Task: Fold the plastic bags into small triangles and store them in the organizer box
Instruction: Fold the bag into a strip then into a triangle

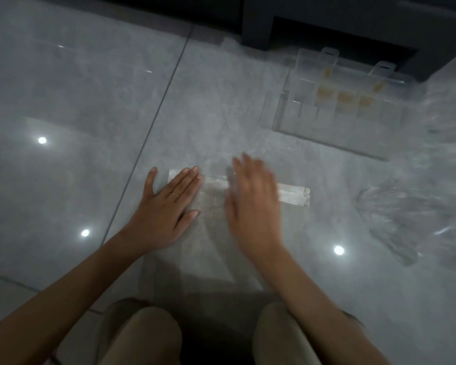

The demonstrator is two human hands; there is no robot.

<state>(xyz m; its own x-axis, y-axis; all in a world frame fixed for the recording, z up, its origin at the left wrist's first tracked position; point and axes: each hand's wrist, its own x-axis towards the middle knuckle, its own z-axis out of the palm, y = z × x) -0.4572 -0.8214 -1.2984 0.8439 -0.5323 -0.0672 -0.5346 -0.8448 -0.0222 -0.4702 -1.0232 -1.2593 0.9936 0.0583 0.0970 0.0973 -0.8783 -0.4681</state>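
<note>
A clear plastic bag (213, 248) lies flat on the grey tiled floor in front of my knees, its white top strip (294, 196) running left to right. My left hand (166, 204) presses flat on the bag's upper left part, fingers straight. My right hand (253, 201) is blurred, fingers straight, lying over the bag's upper middle. The clear organizer box (334, 111) stands open at the upper right, with yellowish folded pieces (345, 97) in a few of its compartments.
A heap of crumpled clear plastic bags (400, 217) lies on the floor at the right. Dark furniture (327, 19) stands behind the box. A tile joint (153, 122) runs diagonally at the left. My knees (148, 335) fill the bottom of the view.
</note>
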